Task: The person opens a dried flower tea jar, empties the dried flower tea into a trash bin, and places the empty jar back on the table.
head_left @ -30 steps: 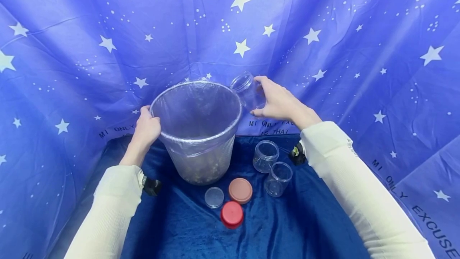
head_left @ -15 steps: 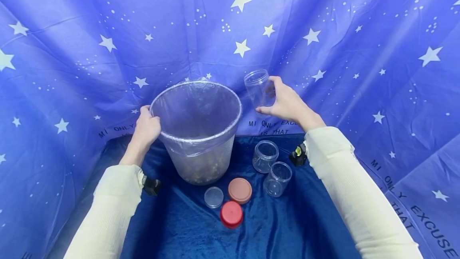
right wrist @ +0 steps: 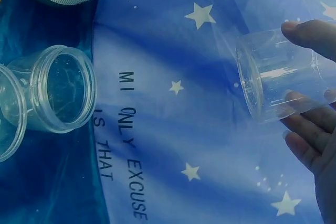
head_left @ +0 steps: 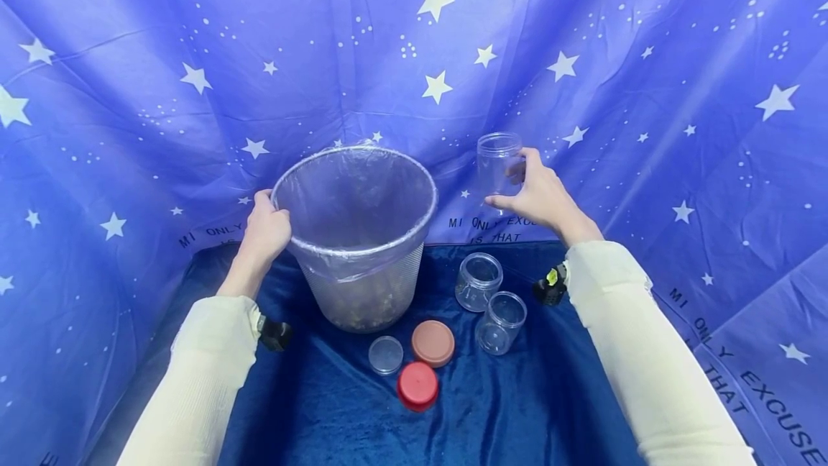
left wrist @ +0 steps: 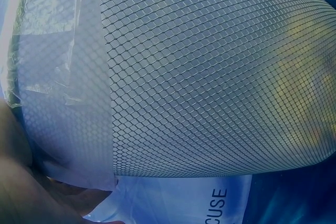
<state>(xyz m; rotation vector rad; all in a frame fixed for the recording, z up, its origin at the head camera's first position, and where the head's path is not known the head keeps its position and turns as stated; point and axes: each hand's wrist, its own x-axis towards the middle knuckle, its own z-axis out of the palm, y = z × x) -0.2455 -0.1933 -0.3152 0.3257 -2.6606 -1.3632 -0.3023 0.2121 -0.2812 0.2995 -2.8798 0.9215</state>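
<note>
My left hand [head_left: 265,227] grips the rim of a wire-mesh wastebasket [head_left: 401,286] lined with a clear plastic bag [left wrist: 63,77]. Yellowish bits show through the mesh near its bottom [left wrist: 310,87]. Raised to the right of the basket, my right hand [head_left: 546,193] holds a clear, lidless jar [head_left: 499,164] between thumb and fingers. The jar stands nearly upright, and nothing shows inside it. Below that hand, two more open clear jars stand on the blue cloth: a wider jar [head_left: 479,282] and a narrower jar [head_left: 501,325] in front of it.
In front of the basket lie three lids: a clear lid [head_left: 386,356], a brownish-pink lid [head_left: 433,343] and a red lid [head_left: 417,385]. Dark blue velvety cloth [head_left: 336,416] covers the surface. A blue star-patterned curtain [head_left: 362,92] surrounds it at the back and sides.
My right hand has carried the jar rightward, away from the basket's rim, and turned it from tilted to nearly upright. The left hand and basket have stayed in place.
</note>
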